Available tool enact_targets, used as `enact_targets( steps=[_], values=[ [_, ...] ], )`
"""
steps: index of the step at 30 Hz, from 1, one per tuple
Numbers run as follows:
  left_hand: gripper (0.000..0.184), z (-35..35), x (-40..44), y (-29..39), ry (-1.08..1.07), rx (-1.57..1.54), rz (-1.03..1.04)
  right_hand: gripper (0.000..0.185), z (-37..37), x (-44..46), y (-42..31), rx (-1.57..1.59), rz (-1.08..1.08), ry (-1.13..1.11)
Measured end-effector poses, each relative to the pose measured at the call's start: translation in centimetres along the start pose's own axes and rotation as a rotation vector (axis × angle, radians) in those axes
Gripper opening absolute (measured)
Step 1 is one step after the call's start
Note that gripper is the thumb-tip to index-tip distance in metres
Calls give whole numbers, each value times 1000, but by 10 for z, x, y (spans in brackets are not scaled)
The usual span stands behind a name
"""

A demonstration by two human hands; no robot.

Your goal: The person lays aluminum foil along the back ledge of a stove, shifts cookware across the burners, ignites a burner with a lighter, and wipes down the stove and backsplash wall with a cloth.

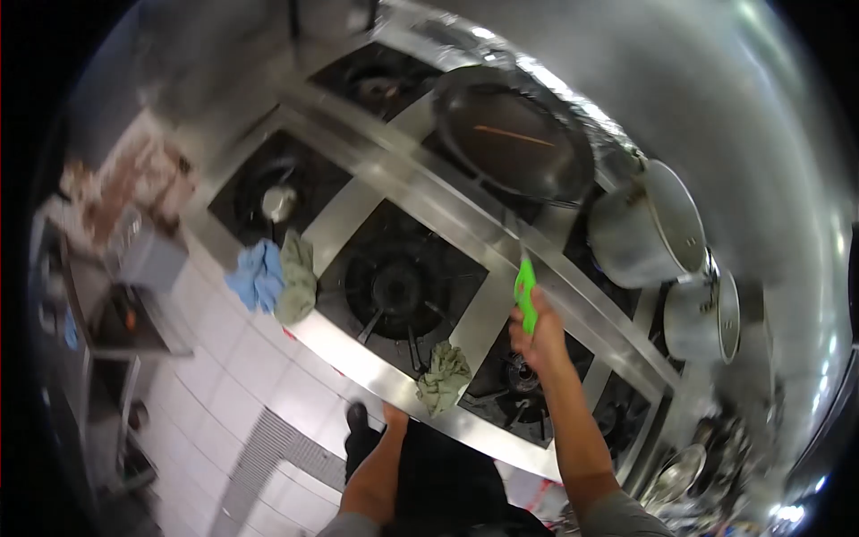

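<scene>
My right hand (535, 336) is closed around a tool with a bright green handle (526, 295) and a narrow metal blade, blurred at its tip. It reaches over the steel stove top (506, 327), with the blade pointing to the raised back ledge (465, 201). Low at the front edge of the stove is my left hand (395, 417); its fingers are too small and hidden to read. A crumpled green cloth (444, 379) lies on the front edge to the right of that hand. Between my arms, a black burner (394, 282) sits in the stove.
A large dark wok (510, 148) with a brown stick across it stands on the back row. Two metal pots (640, 228) are at the right. Blue (257, 276) and green cloths (297, 279) hang at the left corner. A floor drain grate (282, 456) lies below.
</scene>
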State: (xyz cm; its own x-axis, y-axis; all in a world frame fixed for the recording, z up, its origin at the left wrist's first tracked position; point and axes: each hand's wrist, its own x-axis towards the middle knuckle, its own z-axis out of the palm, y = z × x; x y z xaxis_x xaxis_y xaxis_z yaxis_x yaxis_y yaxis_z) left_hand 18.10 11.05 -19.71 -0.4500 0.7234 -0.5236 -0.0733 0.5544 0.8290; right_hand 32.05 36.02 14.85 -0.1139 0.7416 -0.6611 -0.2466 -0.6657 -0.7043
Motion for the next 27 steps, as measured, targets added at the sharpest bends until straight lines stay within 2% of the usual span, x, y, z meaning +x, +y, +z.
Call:
enact_targets(
  steps=[1,2,4,5,6,7,8,9,10,11,12,13,14,16,17,23,25,27],
  values=[
    [43,16,3,-23,31,-660,3,32,18,15,-16,7,-25,-92],
    [38,33,9,-50,59,-1318,27,31,32,37,-28,25,0,-90],
    [37,42,7,-65,172,-1434,-1,27,39,90,-43,218,133,-279],
    [38,48,6,-73,245,-1237,29,25,48,108,-51,290,139,-293],
    [38,51,5,-77,268,-1247,7,25,53,123,-59,271,163,-285],
    [37,52,3,-82,242,-1335,-15,26,57,136,-66,434,251,-323],
    [38,51,5,-96,207,-1371,-76,26,60,147,-72,599,334,-359],
    [38,49,7,-107,174,-1407,-138,26,64,155,-76,584,349,-351],
    [38,47,9,-115,142,-1443,-201,24,66,161,-78,720,384,-381],
    [39,44,11,-121,35,-1317,-216,23,68,168,-80,862,416,-410],
    [39,43,13,-123,-72,-1187,-231,23,66,177,-81,857,428,-400],
    [38,24,12,-83,-22,-1323,-506,21,61,187,-79,941,447,-467],
    [38,11,9,-61,-14,-1328,-524,21,57,193,-76,1024,465,-529],
    [36,-6,4,-29,-192,-1126,-655,21,60,191,-78,1046,474,-489],
    [34,-15,2,-8,-221,-1168,-677,21,58,192,-80,1056,469,-504],
    [31,-22,-5,-3,-236,-1154,-651,20,50,198,-78,1116,428,-530],
    [33,-25,-6,-2,-247,-1126,-659,19,54,195,-80,1207,551,-561],
    [35,-29,-5,2,-259,-1096,-662,18,51,198,-79,1217,564,-581]
  ],
)
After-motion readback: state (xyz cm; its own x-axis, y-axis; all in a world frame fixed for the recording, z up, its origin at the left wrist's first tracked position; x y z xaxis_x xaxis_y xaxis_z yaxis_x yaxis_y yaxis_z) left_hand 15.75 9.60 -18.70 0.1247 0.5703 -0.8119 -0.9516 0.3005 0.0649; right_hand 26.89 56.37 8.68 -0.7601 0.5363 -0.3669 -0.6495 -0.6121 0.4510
